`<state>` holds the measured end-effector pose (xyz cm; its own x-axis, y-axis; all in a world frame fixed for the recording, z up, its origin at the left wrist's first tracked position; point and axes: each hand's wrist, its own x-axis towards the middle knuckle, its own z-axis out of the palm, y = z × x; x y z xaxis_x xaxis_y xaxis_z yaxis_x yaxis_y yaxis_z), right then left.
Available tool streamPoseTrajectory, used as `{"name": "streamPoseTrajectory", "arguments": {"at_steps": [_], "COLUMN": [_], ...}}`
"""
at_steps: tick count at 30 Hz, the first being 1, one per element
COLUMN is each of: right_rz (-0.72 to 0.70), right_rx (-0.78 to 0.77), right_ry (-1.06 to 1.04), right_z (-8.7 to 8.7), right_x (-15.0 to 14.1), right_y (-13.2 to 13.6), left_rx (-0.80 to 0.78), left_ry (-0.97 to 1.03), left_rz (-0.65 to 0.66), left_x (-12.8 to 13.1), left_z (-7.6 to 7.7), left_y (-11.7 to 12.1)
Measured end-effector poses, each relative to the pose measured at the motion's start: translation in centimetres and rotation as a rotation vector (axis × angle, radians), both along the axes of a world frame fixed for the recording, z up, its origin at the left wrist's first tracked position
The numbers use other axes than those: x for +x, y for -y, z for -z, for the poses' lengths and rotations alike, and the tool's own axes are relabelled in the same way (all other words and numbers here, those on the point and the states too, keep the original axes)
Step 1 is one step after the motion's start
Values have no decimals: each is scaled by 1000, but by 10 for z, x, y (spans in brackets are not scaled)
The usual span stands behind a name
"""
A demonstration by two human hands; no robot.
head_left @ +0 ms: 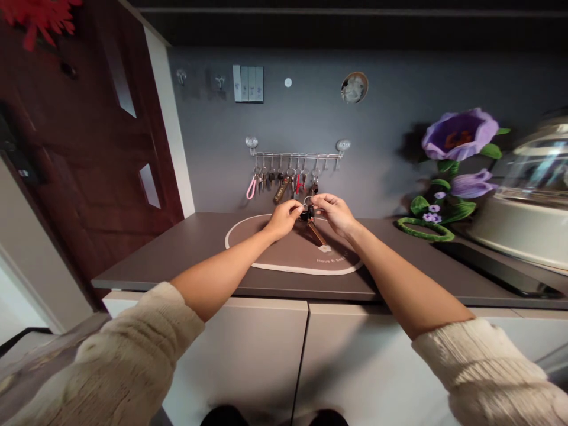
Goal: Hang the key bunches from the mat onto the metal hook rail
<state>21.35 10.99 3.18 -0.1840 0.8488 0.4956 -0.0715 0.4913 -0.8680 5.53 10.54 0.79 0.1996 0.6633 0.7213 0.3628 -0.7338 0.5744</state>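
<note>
And it's the ring [307,200] that is hanging in the air above the mat [266,254], a little right of its centre and over towards its back edge! The left hand [284,218] is reaching in over the mat, thumb and fingertips closing together on the ring's left side. The right hand [338,215] is mirroring it over the mat's right half, thumb and forefinger pinching the other side, so both grips are clamping the one ring. Underneath, dark keys [306,215] are dangling above the mat, and a brown tag [316,233] is slanting down towards the mat's white lettering; whether its tip is touching, I cannot tell.

Behind the mat, up on the wall [213,142], a clear rack [295,155] is carrying a whole row of other key bunches, a pink strap [251,188] swinging into notice at the left end and a red tag [299,182] showing nearer the middle. The counter [190,239] is spreading out around the mat. To the mat's right, a purple flower [461,142] is standing near a domed appliance [528,207], with a black slab [492,269] lying in front of them. Left of the mat, a dark red door [89,136] is filling the side, and below the mat, pale cabinet doors [248,349] are facing us
</note>
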Motion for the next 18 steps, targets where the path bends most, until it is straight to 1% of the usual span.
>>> {"name": "streamPoseTrajectory", "arguments": {"at_steps": [5,10,15,18], "right_rz": [-30,-43,48,82], "right_rx": [-15,-3,40,59], "right_ry": [4,18,-2,-49], "right_z": [-1,-3,-7,-10], "right_x": [0,0,5,9], "right_y": [2,6,5,2], "left_rx": [-15,-28,-3,-5], "left_ry": [11,23,-3,-14], "left_rz": [38,65,39,37], "left_x": [2,4,4,5], "left_z": [-2,0,4,7], "left_y": [6,5,5,5]}}
